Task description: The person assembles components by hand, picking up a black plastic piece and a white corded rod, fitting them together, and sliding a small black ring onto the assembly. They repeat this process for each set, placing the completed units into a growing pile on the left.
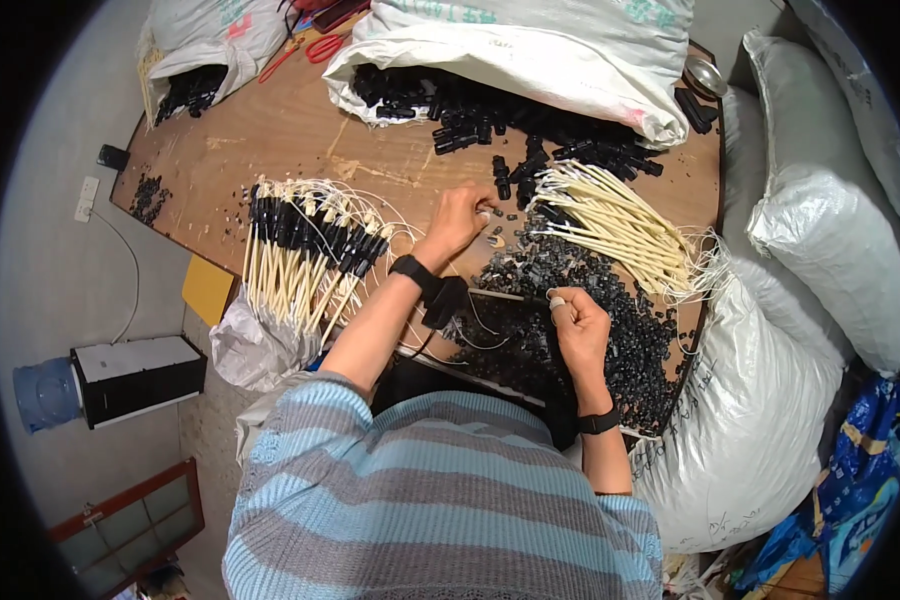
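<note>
My left hand (458, 218) is over the table beside a few small dark pieces (511, 215), its fingers drawn together. Something small and pale shows at its fingertips, too small to name. My right hand (581, 328) is closed in a pinch at the edge of a heap of small black plastic parts (642, 340); what it grips is hidden. Thin white cords (480, 318) trail between my forearms. Right of my left hand lies a bundle of cream-coloured sticks (620, 225) with white cords at the ends. Another bundle, cream sticks with black sleeves (315, 230), lies to the left.
A white woven sack (530, 50) at the back spills black tubular parts (460, 130) onto the wooden table (260, 150). Red scissors (324, 48) lie beside it. A smaller sack (255, 45) is at back left. Full white sacks (750, 430) crowd the right side.
</note>
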A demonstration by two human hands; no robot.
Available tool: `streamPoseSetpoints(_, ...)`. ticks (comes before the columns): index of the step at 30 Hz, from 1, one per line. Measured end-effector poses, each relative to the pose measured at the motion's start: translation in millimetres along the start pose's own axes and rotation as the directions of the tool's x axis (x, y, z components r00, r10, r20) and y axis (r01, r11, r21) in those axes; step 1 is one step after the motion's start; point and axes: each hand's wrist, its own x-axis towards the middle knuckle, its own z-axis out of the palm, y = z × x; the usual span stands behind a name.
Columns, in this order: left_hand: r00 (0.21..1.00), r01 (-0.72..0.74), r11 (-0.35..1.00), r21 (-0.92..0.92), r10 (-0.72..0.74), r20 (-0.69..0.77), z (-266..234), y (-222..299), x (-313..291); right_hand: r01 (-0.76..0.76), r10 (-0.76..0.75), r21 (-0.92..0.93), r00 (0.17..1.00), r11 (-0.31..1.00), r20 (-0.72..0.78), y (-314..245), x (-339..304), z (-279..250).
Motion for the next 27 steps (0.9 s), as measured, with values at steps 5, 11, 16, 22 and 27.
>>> streamPoseSetpoints(5, 0.996, -0.086, 0.996, -0.013, 0.086, 0.03, 7, 8, 2, 0.246, -0.268, -0.251, 0.961, 0.936, -0.06, 6, 1, -7)
streamPoseSetpoints(11, 0.963, -0.131, 0.95, -0.284, 0.19, 0.192, 1, 7, 2, 0.127, -0.136, -0.059, 0.972, 0.99, -0.192, 16, 10, 14)
streamPoseSetpoints(16, 0.91, -0.325, 0.93, -0.17, 0.356, 0.213, 3, 58, -32, 0.015, -0.012, 0.009, 0.952, 1.0, -0.306, 27, 11, 26)
streamPoseSetpoints(22, 0.805, -0.454, 0.884, -0.11, 0.46, 0.375, 0, 141, -74, -0.046, 0.058, 0.05, 0.963, 0.998, -0.263, 13, 5, 28)
streamPoseSetpoints(27, 0.834, -0.467, 0.869, -0.165, 0.494, 0.245, 2, 102, -64, 0.093, -0.072, 0.043, 0.938, 0.995, -0.34, 6, -8, 29)
